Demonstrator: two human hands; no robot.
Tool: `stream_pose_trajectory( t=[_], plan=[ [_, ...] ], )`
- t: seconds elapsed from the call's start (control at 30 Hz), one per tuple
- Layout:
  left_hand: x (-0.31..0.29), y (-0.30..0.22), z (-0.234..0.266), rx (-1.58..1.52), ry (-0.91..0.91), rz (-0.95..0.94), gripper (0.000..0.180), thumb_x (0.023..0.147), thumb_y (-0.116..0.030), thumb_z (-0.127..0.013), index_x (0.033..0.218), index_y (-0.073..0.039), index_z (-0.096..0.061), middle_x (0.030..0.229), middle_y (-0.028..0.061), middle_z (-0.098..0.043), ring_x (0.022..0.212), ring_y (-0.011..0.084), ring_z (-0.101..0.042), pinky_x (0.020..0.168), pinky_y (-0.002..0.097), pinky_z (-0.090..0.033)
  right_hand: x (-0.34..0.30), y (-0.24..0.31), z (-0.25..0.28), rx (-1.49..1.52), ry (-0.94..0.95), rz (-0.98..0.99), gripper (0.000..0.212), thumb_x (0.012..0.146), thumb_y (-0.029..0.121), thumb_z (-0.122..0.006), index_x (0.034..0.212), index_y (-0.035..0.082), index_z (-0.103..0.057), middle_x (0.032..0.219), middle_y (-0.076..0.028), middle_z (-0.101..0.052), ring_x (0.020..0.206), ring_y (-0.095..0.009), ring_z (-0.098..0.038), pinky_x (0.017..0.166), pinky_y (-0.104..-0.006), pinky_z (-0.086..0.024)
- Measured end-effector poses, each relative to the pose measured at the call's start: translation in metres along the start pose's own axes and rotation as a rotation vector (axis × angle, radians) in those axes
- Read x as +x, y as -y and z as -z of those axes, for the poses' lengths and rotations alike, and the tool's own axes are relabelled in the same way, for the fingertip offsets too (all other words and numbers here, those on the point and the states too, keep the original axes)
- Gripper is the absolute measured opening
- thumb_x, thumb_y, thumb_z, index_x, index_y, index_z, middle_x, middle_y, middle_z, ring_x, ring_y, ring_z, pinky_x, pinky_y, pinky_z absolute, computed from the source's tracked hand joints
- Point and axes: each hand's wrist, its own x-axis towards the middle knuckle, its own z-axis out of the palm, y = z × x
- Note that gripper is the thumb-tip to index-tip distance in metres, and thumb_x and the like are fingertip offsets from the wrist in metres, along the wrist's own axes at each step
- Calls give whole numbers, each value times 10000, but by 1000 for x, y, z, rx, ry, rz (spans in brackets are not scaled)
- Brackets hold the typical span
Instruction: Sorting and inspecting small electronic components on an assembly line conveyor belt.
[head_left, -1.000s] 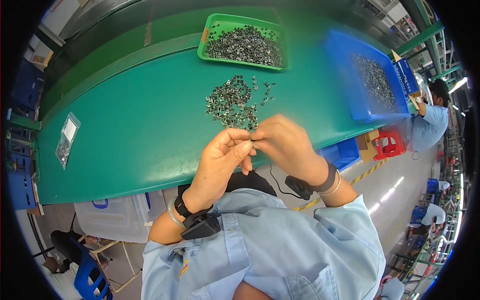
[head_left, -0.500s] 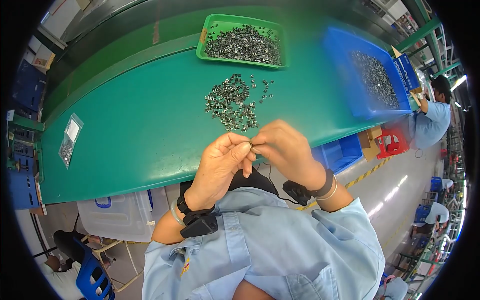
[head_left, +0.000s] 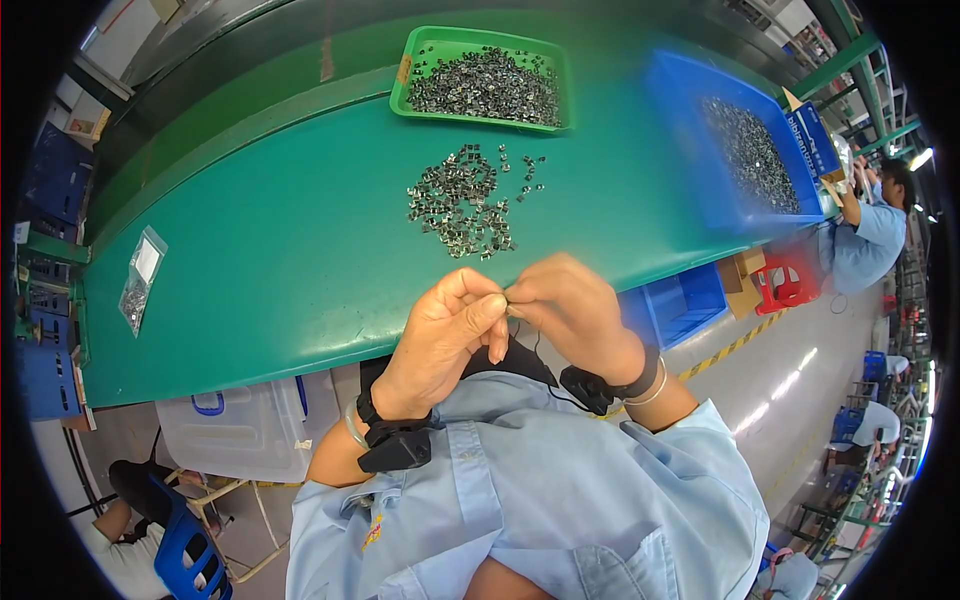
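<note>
Just beyond the table's near edge, my left hand (head_left: 447, 325) and my right hand (head_left: 572, 308) meet with their fingertips pinched together. Something tiny and dark sits between the fingertips, mostly covered by them, and its kind does not show. A loose pile of small shiny metal parts (head_left: 460, 200) lies on the green table (head_left: 290, 250), a little beyond my hands. A few of these parts are scattered to the right of the pile. Past it stands a green tray (head_left: 484, 122) heaped with similar small metal parts.
A large blue bin (head_left: 690, 150) with many small parts stands at the right. A clear plastic bag (head_left: 143, 275) lies on the left of the table. Below the edge are an empty blue crate (head_left: 682, 308), a red stool (head_left: 785, 283) and a clear storage box (head_left: 240, 435). A co-worker (head_left: 868, 235) works at far right.
My right hand has shifted slightly down, its fingertips still meeting those of my left hand. The co-worker at far right has moved their arms. The pile looks the same.
</note>
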Motion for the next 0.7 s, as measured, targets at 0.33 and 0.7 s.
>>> stream_pose_trajectory(
  t=[0.33,0.7],
  plan=[
    [-3,7,-3,-128,10,-16,143,951,-196,-518,973,-57,-493,765,73,-591,582,172,-546,517,304,-432,-3,4,-6,78,-70,-26,194,733,-31,-695,886,45,-605,811,-74,-612,725,-208,-594,607,-299,-480],
    [0,6,0,-99,44,8,162,938,-219,-541,925,-71,-476,733,65,-575,573,167,-542,502,305,-421,-7,2,-9,101,-61,-58,203,733,-36,-698,872,64,-590,812,-64,-619,725,-206,-588,623,-295,-472]
  ],
)
